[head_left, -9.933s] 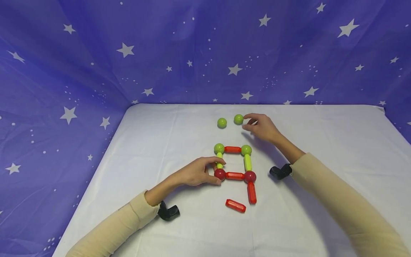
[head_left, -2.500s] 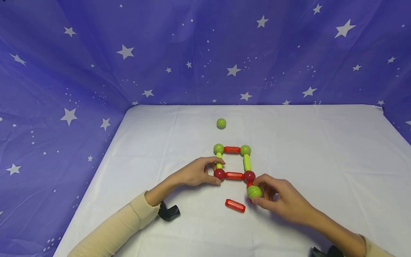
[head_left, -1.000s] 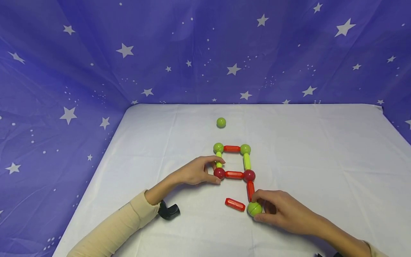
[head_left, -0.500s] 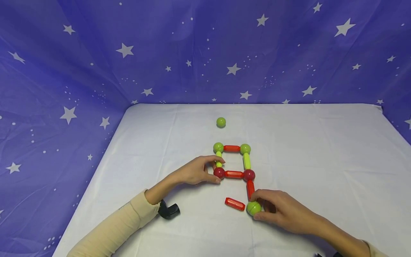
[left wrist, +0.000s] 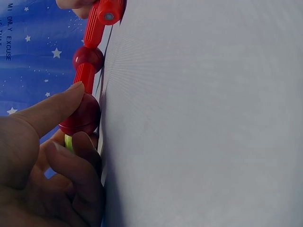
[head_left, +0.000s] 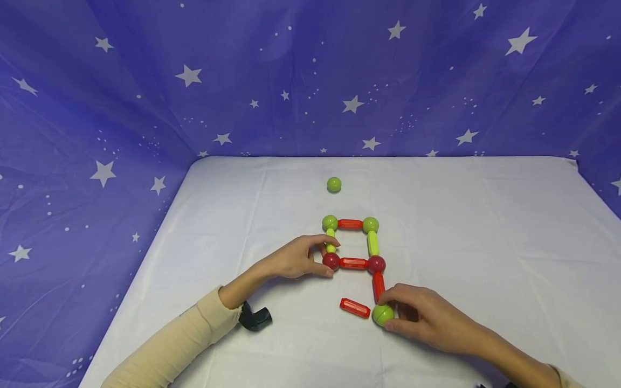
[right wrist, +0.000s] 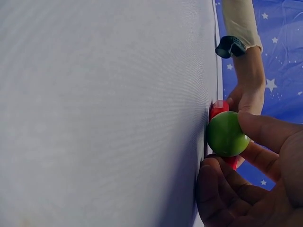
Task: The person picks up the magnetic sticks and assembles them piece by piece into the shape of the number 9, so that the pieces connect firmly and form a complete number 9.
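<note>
My left hand [head_left: 297, 258] holds the near-left corner of a square of magnetic sticks and balls, its thumb and fingers around a red ball [left wrist: 85, 116]. Between thumb and fingers, my right hand [head_left: 432, 319] pinches a green ball [right wrist: 227, 134]. That ball sits at the near end of a red stick [head_left: 378, 286], which runs from the right red ball [head_left: 376, 264]. The square has two green balls at its far corners, with red sticks [head_left: 350, 224] across and yellow-green sticks [head_left: 372, 243] at the sides.
A loose red stick [head_left: 355, 308] lies just left of the held green ball. One more green ball [head_left: 333, 185] rests behind the square. White cloth [head_left: 485, 226] covers the table, with a blue starry curtain [head_left: 291, 64] behind.
The right hand took the right one of two far green balls and brought it to the red stick's near end. Lately it has barely moved; the left hand has stayed put.
</note>
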The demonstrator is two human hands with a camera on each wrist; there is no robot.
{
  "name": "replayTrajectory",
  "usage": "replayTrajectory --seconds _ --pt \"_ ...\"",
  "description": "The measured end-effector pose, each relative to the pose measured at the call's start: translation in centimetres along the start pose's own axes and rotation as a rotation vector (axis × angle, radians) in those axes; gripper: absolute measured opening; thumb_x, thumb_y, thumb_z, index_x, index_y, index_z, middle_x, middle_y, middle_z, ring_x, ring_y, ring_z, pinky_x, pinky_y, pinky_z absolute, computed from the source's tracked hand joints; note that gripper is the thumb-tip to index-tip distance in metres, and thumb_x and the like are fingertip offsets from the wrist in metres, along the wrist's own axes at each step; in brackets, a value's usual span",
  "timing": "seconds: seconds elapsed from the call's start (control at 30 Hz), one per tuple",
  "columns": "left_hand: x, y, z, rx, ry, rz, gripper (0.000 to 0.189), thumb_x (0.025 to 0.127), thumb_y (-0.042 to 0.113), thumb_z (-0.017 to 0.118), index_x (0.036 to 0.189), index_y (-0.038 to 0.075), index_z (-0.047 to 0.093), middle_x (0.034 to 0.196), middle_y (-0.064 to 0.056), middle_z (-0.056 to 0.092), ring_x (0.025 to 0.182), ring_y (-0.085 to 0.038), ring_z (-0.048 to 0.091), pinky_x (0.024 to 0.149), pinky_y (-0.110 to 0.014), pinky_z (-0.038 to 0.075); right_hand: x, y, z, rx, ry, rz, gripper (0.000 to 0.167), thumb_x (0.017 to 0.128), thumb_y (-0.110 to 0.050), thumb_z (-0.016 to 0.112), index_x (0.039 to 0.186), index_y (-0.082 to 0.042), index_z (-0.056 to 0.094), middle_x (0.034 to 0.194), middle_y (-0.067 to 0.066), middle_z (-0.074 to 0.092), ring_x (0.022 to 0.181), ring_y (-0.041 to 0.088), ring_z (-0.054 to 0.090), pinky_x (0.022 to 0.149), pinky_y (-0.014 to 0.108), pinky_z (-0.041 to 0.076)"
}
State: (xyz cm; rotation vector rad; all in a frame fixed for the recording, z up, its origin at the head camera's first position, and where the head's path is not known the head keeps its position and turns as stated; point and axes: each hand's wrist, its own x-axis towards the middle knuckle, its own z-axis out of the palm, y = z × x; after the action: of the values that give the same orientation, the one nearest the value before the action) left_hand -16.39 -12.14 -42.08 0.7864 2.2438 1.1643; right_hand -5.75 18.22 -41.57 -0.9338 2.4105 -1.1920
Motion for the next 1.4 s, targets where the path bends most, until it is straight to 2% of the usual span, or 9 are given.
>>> replayTrajectory --seconds 0.37,0.63,1.07,1.4 --pt "-0.08 0.19 -0.04 -0.006 0.002 -0.009 0.054 0.082 0.019 0.082 0.131 0.013 0.059 0.103 -0.002 0.057 0.062 -0.011 0.048 0.06 -0.025 0.04 -0.09 0.09 0.06 -0.004 0.001 0.02 0.028 0.09 -0.029 0.074 0.117 -0.024 0.065 0.09 -0.015 0.06 0.074 0.005 0.054 0.061 0.023 0.047" --pt "-0.07 0.24 -0.01 -0.005 0.003 -0.006 0.054 0.082 0.018 0.082 0.131 0.013 0.059 0.103 -0.002 0.057 0.063 -0.011 0.049 0.06 -0.025 0.041 -0.16 -0.03 0.02 0.001 -0.007 0.049 0.026 0.09 -0.029 0.073 0.115 -0.029 0.068 0.092 -0.016 0.061 0.075 0.006 0.055 0.062 0.023 0.047" --pt "-0.12 0.27 0.06 -0.02 0.005 -0.03 0.055 0.082 0.018 0.082 0.132 0.014 0.059 0.104 -0.002 0.057 0.065 -0.013 0.05 0.061 -0.025 0.041 -0.11 0.04 0.13 0.03 -0.002 0.018 0.027 0.092 -0.032 0.071 0.117 -0.024 0.066 0.094 -0.014 0.061 0.076 0.006 0.055 0.062 0.023 0.046" --pt "-0.22 0.17 0.24 -0.025 0.014 -0.038 0.059 0.083 0.018 0.081 0.136 0.015 0.057 0.107 -0.002 0.057 0.067 -0.013 0.051 0.061 -0.026 0.042 -0.21 -0.12 0.03 0.037 -0.008 0.055 0.031 0.092 -0.036 0.07 0.119 -0.022 0.066 0.095 -0.013 0.062 0.076 0.007 0.055 0.063 0.023 0.047"
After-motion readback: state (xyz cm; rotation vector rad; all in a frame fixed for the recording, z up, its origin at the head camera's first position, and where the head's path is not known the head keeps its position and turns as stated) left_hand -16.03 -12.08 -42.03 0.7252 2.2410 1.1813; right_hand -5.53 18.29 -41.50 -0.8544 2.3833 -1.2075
